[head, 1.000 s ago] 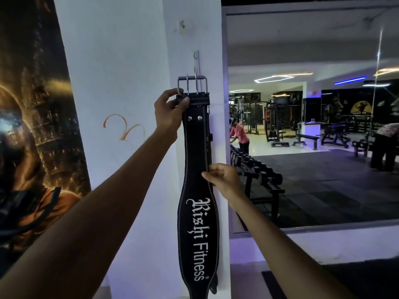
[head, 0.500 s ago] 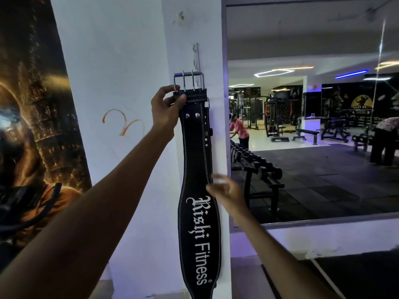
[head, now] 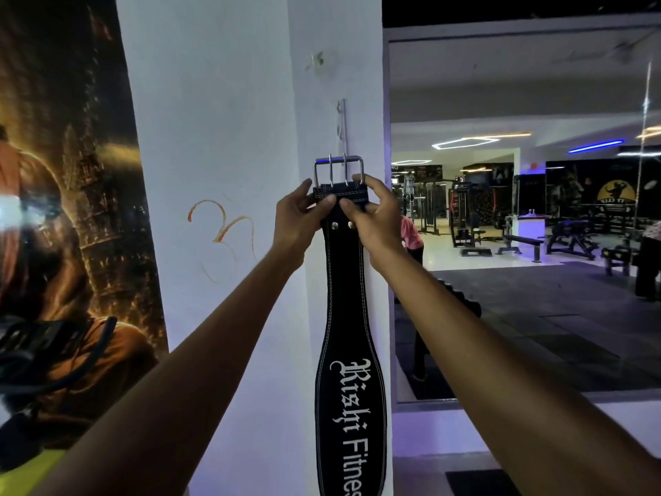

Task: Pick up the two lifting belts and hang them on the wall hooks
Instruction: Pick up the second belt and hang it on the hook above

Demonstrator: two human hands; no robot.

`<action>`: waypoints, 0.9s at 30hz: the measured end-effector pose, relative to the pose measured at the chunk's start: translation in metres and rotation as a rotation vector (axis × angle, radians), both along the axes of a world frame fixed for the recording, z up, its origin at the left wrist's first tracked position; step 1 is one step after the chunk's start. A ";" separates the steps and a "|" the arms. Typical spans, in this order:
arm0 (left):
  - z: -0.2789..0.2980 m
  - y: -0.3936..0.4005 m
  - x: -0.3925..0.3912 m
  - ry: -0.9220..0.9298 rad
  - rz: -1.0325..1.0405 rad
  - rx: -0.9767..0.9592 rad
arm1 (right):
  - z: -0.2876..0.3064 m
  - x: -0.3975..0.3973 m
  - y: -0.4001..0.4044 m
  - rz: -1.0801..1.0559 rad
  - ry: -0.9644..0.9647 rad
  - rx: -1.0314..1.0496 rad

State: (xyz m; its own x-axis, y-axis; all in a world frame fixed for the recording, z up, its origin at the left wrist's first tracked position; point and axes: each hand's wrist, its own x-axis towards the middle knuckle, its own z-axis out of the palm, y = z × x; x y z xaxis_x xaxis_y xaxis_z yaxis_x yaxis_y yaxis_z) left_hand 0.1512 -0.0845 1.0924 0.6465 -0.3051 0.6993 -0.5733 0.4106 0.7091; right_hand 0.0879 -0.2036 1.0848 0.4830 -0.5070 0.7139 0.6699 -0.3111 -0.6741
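Head view, the only one: both hands are up at the top of the black lifting belt (head: 348,316), which hangs straight down the white pillar (head: 221,137), long axis vertical. Left hand (head: 298,218) and right hand (head: 375,218) each have fingers pinched on the leather just below the steel buckle (head: 338,171). The wall hook (head: 341,127) sits right above the buckle, so the lift looks to be straight up. Second belt isn't visible.

The wall hook (head: 342,127) is left uncovered above the buckle (head: 338,171). Bare white pillar (head: 214,137) is seen leftward; rightward, room is bounded by the mirror frame (head: 387,209).
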 end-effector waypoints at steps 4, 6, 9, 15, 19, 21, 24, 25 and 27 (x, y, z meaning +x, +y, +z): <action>-0.035 0.008 0.005 -0.033 -0.029 0.121 | 0.002 0.001 0.003 -0.023 -0.023 0.048; -0.060 0.008 0.005 -0.018 -0.040 0.193 | 0.005 -0.001 0.003 -0.026 -0.029 0.045; -0.111 0.005 0.005 0.026 -0.059 0.276 | 0.010 -0.009 0.000 -0.004 -0.039 0.045; -0.225 0.015 0.006 0.134 -0.126 0.470 | -0.001 -0.014 -0.010 -0.055 -0.040 0.076; -0.237 0.018 0.009 0.151 -0.109 0.523 | -0.008 -0.013 -0.015 -0.080 -0.029 0.078; -0.220 0.016 0.005 0.159 -0.092 0.457 | -0.008 -0.014 -0.014 -0.070 -0.027 0.076; -0.203 0.009 -0.003 0.139 -0.078 0.379 | -0.005 -0.017 -0.010 -0.054 -0.046 0.081; -0.204 0.008 -0.005 0.141 -0.081 0.374 | -0.003 -0.020 -0.008 -0.046 -0.054 0.085; -0.219 0.008 -0.004 0.174 -0.085 0.393 | -0.002 -0.022 -0.008 -0.038 -0.062 0.090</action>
